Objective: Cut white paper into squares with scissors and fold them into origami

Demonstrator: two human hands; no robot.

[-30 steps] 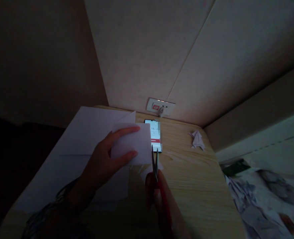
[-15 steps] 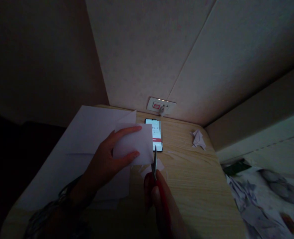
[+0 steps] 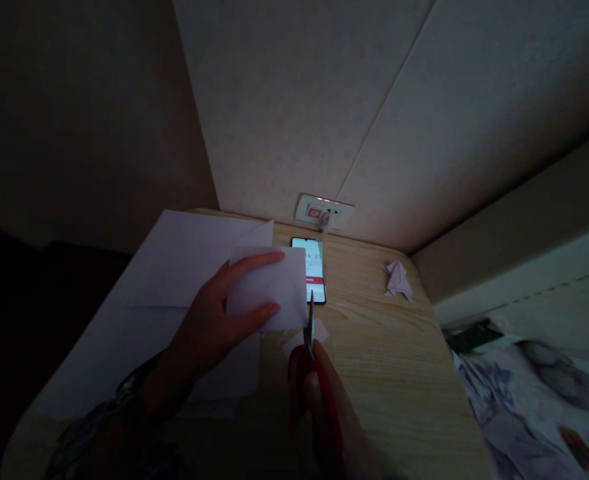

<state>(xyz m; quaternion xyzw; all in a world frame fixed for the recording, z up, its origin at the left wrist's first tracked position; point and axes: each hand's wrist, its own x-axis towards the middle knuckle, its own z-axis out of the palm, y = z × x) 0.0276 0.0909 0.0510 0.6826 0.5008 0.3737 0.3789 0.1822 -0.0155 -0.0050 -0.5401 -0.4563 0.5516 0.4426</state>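
My left hand [image 3: 229,300] grips a small white piece of paper [image 3: 289,283], with the thumb and a finger stretched across its face. My right hand [image 3: 329,400] is closed round the red handles of a pair of scissors [image 3: 310,327]. The scissor blades point away from me and lie at the paper's lower right corner, along its right edge. Whether the blades have paper between them I cannot tell. Small paper scraps [image 3: 319,330] lie on the table just beyond and below the blades.
Large white sheets [image 3: 174,253] cover the left of the wooden table [image 3: 384,360]. Behind the held paper lies a lit phone [image 3: 314,267]. A folded paper figure [image 3: 397,279] sits at the back right. A wall socket [image 3: 323,212] is behind; crumpled papers [image 3: 509,413] lie off the right edge.
Both hands, the paper and the scissors stay almost in the same place. The digits on the phone screen have changed.
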